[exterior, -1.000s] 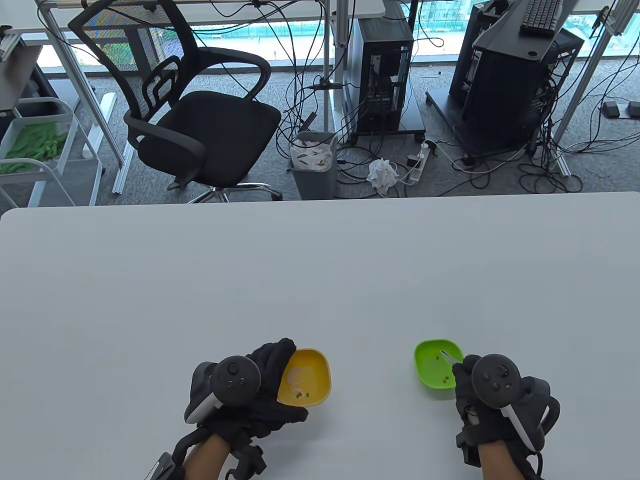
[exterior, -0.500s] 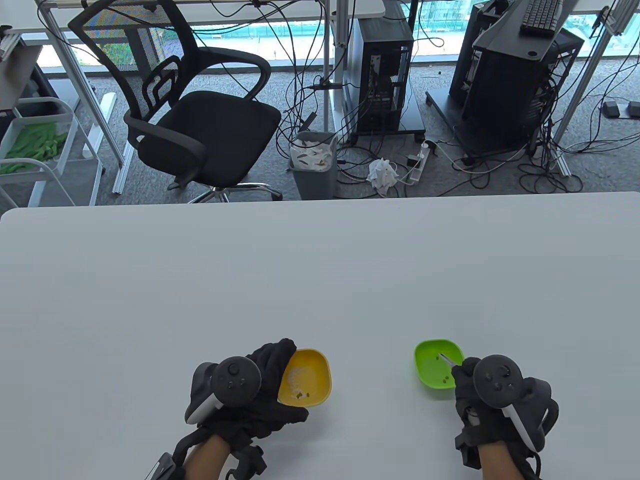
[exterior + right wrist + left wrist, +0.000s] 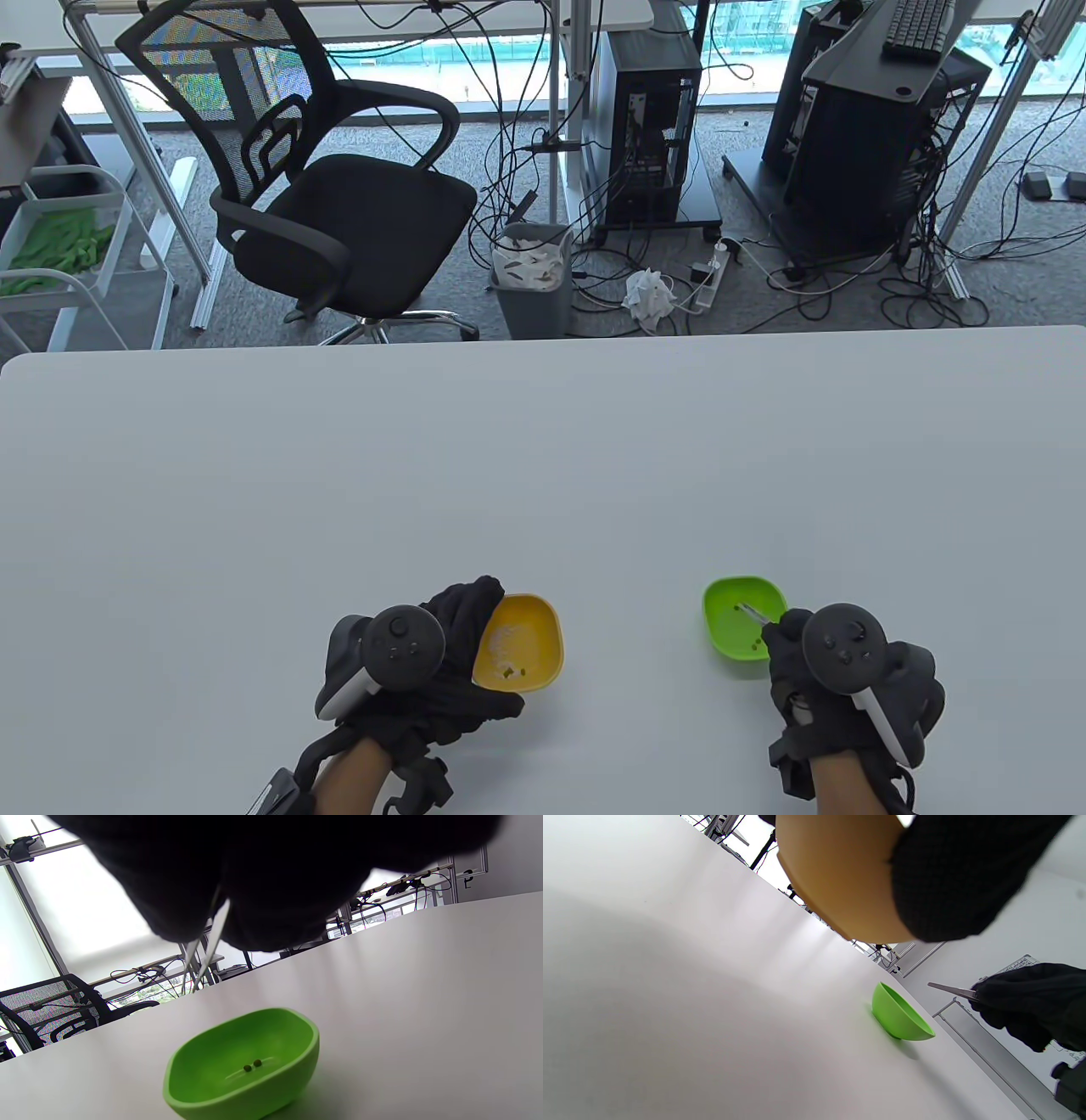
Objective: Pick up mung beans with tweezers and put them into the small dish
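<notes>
My left hand (image 3: 462, 647) grips the left rim of a yellow dish (image 3: 530, 637) holding a few mung beans (image 3: 512, 672). The left wrist view shows its underside (image 3: 835, 878) under my gloved finger (image 3: 963, 878). I cannot tell if it touches the table. My right hand (image 3: 785, 632) holds metal tweezers (image 3: 751, 611), tips slightly apart and empty (image 3: 208, 946), over a green dish (image 3: 730, 624). Two beans (image 3: 253, 1065) lie in the green dish (image 3: 297, 1052), which stands on the table (image 3: 899, 1018).
The white table (image 3: 543, 475) stretches far beyond both dishes. Behind its far edge are an office chair (image 3: 331, 187), a bin (image 3: 533, 280), computer towers and cables on the floor.
The tweezer tips have shifted slightly left and lower over the green dish. The left hand and yellow dish have barely moved.
</notes>
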Demonstrator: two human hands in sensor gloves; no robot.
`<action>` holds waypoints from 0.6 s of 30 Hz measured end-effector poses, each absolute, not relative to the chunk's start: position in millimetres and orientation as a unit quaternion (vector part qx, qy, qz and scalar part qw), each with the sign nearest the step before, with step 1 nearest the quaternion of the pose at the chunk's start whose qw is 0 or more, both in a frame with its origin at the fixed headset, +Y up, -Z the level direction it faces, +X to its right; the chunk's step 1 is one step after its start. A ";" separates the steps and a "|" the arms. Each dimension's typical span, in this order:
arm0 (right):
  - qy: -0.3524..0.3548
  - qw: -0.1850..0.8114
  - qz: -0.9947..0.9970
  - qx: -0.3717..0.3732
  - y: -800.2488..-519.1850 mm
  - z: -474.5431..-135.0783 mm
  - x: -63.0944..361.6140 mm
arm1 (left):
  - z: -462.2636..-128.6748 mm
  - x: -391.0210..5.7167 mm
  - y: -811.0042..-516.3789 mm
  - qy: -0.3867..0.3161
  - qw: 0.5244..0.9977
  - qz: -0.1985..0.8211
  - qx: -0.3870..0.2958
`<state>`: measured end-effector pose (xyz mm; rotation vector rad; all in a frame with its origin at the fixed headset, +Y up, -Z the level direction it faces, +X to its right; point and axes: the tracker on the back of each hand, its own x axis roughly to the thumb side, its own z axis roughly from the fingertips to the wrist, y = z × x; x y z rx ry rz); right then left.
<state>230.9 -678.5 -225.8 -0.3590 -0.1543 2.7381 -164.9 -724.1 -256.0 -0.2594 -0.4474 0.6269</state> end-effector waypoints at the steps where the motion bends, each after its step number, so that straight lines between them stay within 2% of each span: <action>1: -0.057 0.188 0.973 -0.125 -678.0 -225.6 229.8 | -256.1 -164.8 -724.1 -0.218 0.919 0.305 -0.126; 5: -0.070 0.186 0.976 -0.086 -667.1 -225.1 205.9 | -257.0 -163.3 -724.3 -0.218 0.919 0.303 -0.128; 11: -0.074 0.166 0.983 0.038 -639.2 -219.0 128.6 | -257.7 -163.8 -724.4 -0.216 0.919 0.305 -0.129; 15: -0.057 0.142 0.981 0.115 -636.3 -215.4 75.1 | -257.8 -164.0 -724.6 -0.214 0.919 0.306 -0.130; 18: -0.042 0.128 0.980 0.144 -640.7 -215.3 53.1 | -257.9 -163.7 -724.4 -0.216 0.919 0.304 -0.130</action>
